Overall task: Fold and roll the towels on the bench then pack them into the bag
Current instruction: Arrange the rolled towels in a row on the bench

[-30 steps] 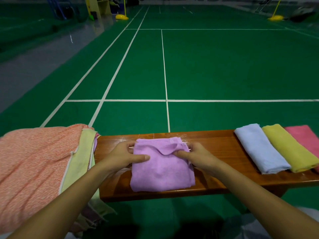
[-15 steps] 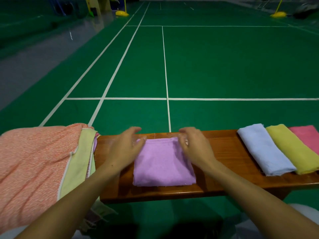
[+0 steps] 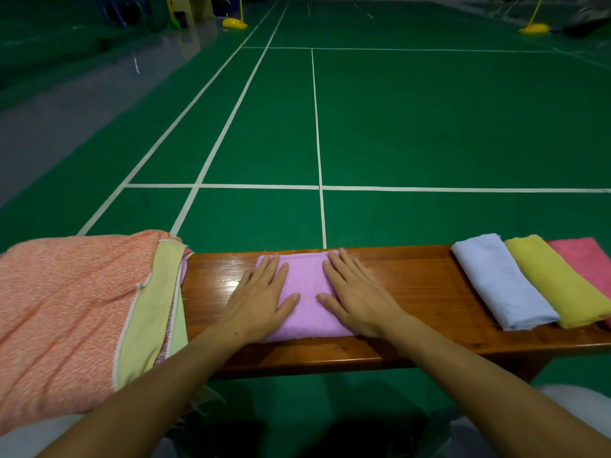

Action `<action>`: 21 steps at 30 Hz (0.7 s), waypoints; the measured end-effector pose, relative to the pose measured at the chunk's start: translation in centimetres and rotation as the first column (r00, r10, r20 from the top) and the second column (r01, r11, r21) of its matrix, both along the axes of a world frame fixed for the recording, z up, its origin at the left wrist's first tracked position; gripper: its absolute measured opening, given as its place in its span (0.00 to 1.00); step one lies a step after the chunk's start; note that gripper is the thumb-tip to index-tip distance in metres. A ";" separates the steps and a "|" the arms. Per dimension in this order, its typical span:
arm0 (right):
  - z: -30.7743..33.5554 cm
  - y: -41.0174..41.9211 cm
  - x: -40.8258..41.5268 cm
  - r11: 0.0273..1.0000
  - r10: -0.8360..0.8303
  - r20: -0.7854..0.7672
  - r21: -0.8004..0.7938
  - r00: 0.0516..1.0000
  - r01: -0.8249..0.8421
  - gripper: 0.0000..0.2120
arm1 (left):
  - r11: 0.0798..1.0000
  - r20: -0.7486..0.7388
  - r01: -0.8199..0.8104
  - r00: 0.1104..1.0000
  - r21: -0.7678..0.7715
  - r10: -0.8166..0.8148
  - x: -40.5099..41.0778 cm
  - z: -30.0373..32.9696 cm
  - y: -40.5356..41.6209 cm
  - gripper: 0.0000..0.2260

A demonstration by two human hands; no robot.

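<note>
Both the left hand (image 3: 261,300) and right hand (image 3: 357,297) lie flat, fingers straight and pointing forward, released and pressing palms-down on the folded purple towel (image 3: 305,292) at the middle of the wooden bench (image 3: 416,285), forearms reaching in from below.

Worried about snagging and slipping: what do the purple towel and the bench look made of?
Purple towel: soft matte cloth, probably microfibre or terry; it lies limp, with frayed threads at its edge. Bench: wood with a glossy varnish; grain lines and bright reflections show, so it is likely smooth.
</note>
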State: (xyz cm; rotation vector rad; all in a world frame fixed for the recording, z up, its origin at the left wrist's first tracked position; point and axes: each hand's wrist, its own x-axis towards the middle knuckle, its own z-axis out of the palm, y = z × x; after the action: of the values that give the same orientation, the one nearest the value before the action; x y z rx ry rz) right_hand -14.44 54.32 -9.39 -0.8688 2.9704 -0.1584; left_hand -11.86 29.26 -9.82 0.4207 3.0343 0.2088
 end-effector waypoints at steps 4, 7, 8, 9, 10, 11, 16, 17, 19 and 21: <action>1.4 1.7 0.9 0.992 -0.043 -0.174 -0.124 0.984 0.021 0.27 | 0.987 -0.147 0.098 0.986 0.128 -0.079 0.8 0.7 -1.5 0.27; 1.4 3.4 2.4 0.946 -0.061 -0.083 -0.323 0.995 0.031 0.22 | 0.963 -0.221 0.187 0.965 0.196 -0.142 2.0 0.9 -2.7 0.18; 1.2 4.0 2.8 0.927 -0.037 -0.035 -0.374 0.999 0.022 0.22 | 0.950 -0.221 0.210 0.962 0.231 -0.159 2.4 0.9 -3.1 0.16; 1.0 4.6 3.2 0.914 0.001 0.004 -0.405 1.000 0.001 0.23 | 0.938 -0.200 0.220 0.965 0.267 -0.169 2.7 0.9 -3.5 0.15; 0.8 5.1 3.5 0.912 0.041 0.035 -0.411 0.999 -0.023 0.25 | 0.932 -0.160 0.217 0.971 0.291 -0.176 3.0 0.9 -3.9 0.17; 0.6 5.5 3.7 0.920 0.071 0.059 -0.390 0.996 -0.043 0.27 | 0.932 -0.108 0.212 0.976 0.293 -0.188 3.2 0.9 -4.3 0.21; 0.1 4.7 4.0 0.950 0.185 0.010 -0.257 0.983 -0.176 0.34 | 0.953 0.027 0.249 0.966 0.172 -0.257 3.6 1.2 -4.7 0.31; 0.1 4.3 4.0 0.951 0.196 0.007 -0.244 0.980 -0.189 0.35 | 0.955 0.020 0.248 0.967 0.166 -0.254 3.6 1.3 -4.6 0.31; 0.4 3.7 3.7 0.957 0.202 0.011 -0.216 0.979 -0.195 0.35 | 0.956 0.002 0.251 0.967 0.150 -0.254 3.4 1.7 -4.6 0.30; 0.8 3.4 3.3 0.965 0.208 0.006 -0.166 0.978 -0.204 0.34 | 0.954 -0.028 0.270 0.963 0.130 -0.269 3.3 1.7 -4.7 0.28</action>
State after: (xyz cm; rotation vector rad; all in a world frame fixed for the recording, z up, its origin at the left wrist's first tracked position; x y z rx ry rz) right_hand -11.16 57.71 -8.59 -1.1779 2.8517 -0.4071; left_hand -8.59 24.53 -8.08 0.8405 2.9375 0.3927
